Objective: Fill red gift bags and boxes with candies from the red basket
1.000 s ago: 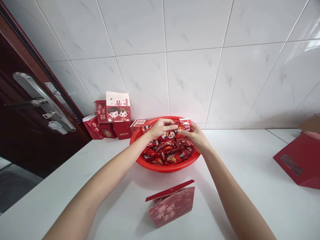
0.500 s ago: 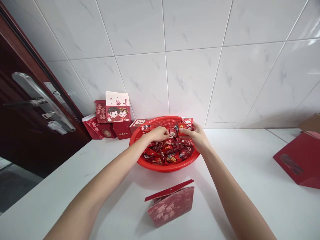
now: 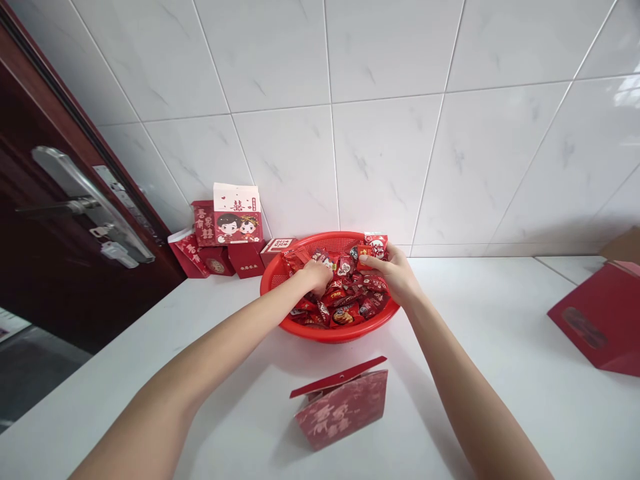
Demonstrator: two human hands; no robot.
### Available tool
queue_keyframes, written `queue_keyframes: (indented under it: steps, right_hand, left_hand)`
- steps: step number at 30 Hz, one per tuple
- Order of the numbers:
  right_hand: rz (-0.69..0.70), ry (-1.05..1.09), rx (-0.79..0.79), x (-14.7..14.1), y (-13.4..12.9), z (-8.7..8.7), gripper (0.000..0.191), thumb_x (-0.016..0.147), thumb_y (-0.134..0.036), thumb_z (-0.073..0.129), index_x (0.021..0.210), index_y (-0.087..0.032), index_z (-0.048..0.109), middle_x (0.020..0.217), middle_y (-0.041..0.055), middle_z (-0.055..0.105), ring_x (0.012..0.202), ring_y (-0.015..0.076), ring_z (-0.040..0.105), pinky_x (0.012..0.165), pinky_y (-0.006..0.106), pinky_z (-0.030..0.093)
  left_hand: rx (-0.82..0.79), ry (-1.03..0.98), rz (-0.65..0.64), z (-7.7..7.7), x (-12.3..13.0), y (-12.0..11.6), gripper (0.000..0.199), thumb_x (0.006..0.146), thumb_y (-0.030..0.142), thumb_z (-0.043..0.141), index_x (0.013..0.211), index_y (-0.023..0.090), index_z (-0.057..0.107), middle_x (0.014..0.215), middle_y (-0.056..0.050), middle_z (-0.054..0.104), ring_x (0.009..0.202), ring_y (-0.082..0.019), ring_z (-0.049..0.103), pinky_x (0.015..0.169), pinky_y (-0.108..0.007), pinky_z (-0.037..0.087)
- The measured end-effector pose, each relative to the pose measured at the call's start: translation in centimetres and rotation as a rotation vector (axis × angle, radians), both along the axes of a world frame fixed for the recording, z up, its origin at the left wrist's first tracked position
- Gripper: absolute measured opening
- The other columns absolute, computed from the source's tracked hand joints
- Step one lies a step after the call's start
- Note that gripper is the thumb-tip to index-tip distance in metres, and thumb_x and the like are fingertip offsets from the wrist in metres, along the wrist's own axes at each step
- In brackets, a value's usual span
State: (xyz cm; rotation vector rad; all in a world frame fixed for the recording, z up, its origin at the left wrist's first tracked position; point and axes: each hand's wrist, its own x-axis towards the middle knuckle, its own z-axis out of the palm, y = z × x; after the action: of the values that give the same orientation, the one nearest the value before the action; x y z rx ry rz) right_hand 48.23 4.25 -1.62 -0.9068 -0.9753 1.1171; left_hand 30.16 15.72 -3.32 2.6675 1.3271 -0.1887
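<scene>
A red plastic basket [image 3: 340,339] full of wrapped candies [image 3: 345,313] stands against the tiled wall. My left hand [image 3: 319,275] reaches into it from the left, fingers curled down among the wrappers; what they grip, if anything, is hidden. At the basket's right rim, my right hand [image 3: 399,275] is closed on red candy packets [image 3: 376,247], the thumb pressed over them. In front of the basket, a dark red gift box [image 3: 345,413] with pale lettering stands on the table, its top flap partly raised.
Several red gift boxes [image 3: 237,227], one with two cartoon figures, are stacked at the back left. Another red box [image 3: 600,320] with an oval window lies at the right edge. A dark door [image 3: 50,267] with a metal handle borders the left.
My left hand has moved slightly down and deeper among the candies, and a red packet near the basket's left rim has shifted. My right hand stays at the rim with its packets.
</scene>
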Motion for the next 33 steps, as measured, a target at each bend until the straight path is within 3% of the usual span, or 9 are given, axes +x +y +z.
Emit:
queue_keyframes:
  steps: [6,9,13,25,33]
  right_hand:
    - [-0.007,-0.012,0.008,0.1,0.1,0.0,0.044,0.055,-0.035,0.089,0.090,-0.020,0.066,0.083,0.0015,0.074,0.077,0.0201,0.069,0.072,0.035,0.060]
    - [-0.009,-0.024,0.016,0.1,0.1,0.0,0.040,0.057,-0.035,0.088,0.088,-0.021,0.066,0.084,0.0020,0.074,0.078,0.0211,0.070,0.073,0.036,0.060]
    - [-0.006,-0.014,0.017,0.0,0.0,0.1,0.037,0.059,-0.033,0.087,0.088,-0.021,0.067,0.084,0.0021,0.074,0.079,0.0216,0.071,0.073,0.037,0.060]
    - [-0.003,-0.011,0.013,0.0,-0.1,0.2,0.035,0.059,-0.032,0.086,0.087,-0.021,0.068,0.085,0.0019,0.076,0.077,0.0208,0.071,0.071,0.034,0.061]
    - [0.005,0.026,0.007,0.0,-0.1,0.3,0.039,0.056,-0.032,0.088,0.089,-0.021,0.070,0.088,0.0033,0.077,0.079,0.0219,0.072,0.076,0.037,0.061]
  left_hand:
    - [-0.100,-0.021,-0.003,1.5,-0.5,-0.4,0.024,0.041,0.018,0.085,0.047,0.024,0.062,0.054,-0.002,0.064,0.072,-0.028,0.066,0.075,-0.033,0.047]
    - [-0.196,-0.258,0.004,2.0,-0.8,-0.4,0.013,0.056,0.030,0.080,0.053,0.023,0.070,0.058,-0.003,0.068,0.064,-0.023,0.062,0.066,-0.031,0.044]
    - [-0.245,-0.549,0.025,1.8,-1.0,0.3,0.022,0.063,0.043,0.077,0.059,0.021,0.076,0.059,-0.002,0.070,0.060,-0.019,0.058,0.060,-0.029,0.040]
    - [-0.347,-0.688,-0.016,1.7,-1.2,0.6,0.034,0.065,0.053,0.080,0.072,0.020,0.082,0.076,-0.006,0.079,0.075,-0.023,0.067,0.073,-0.031,0.047]
    - [-0.361,-0.948,-0.024,2.4,-0.5,0.0,0.050,0.064,0.064,0.082,0.082,0.017,0.081,0.088,-0.008,0.080,0.082,-0.022,0.067,0.080,-0.034,0.049]
